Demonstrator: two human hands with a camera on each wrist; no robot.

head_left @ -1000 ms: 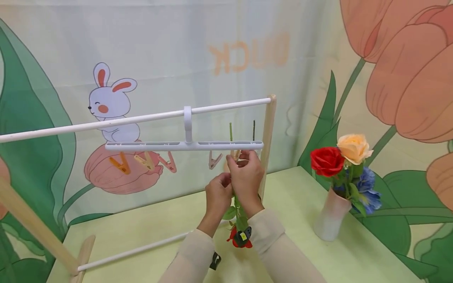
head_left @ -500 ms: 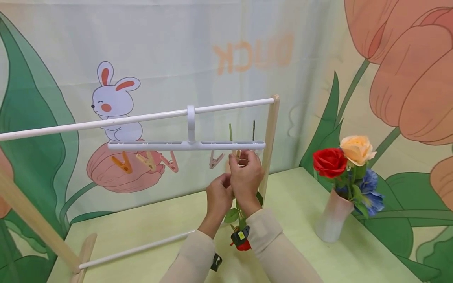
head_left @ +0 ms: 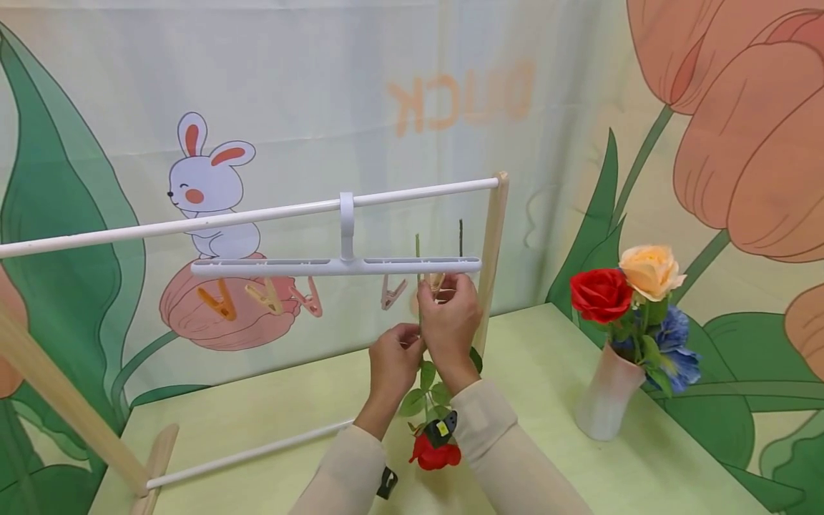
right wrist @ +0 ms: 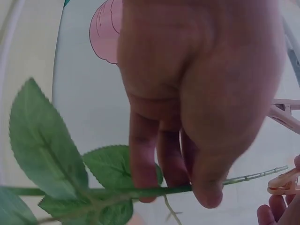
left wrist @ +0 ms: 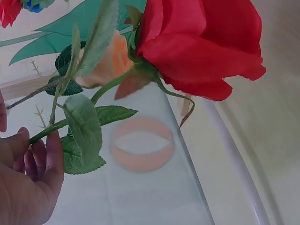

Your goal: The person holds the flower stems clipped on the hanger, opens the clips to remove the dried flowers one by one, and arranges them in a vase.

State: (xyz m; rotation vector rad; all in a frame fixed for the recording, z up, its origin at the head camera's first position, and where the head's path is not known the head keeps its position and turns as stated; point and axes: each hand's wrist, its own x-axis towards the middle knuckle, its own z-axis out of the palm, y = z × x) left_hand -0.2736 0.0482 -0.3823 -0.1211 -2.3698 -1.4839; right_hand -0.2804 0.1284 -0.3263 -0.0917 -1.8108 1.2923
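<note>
My left hand (head_left: 395, 365) pinches the green stem of a red rose (head_left: 435, 452), which hangs head-down below the hands. In the left wrist view the same rose (left wrist: 206, 42) and its leaves fill the upper part. Just above, my right hand (head_left: 453, 315) pinches a pale clothespin (head_left: 438, 280) under the white hanger (head_left: 277, 267). The stem's cut end (head_left: 417, 244) rises above the hanger bar, beside that clothespin. In the right wrist view, the clothespin (right wrist: 283, 183) has parted jaws close to the stem tip. Whether they touch the stem is unclear.
The hanger hooks on a white rail (head_left: 270, 212) of a wooden rack (head_left: 492, 236). Orange (head_left: 219, 300), yellow (head_left: 265, 295) and pink clothespins (head_left: 307, 295) dangle at left. A dark stem (head_left: 460, 237) and peach rose (left wrist: 110, 63) hang at right. A vase (head_left: 609, 393) holds flowers.
The rose has dropped slightly, its stem tip now lower above the hanger bar and its red head more visible. My left hand has shifted slightly down and left. My right hand stays at the clothespin.
</note>
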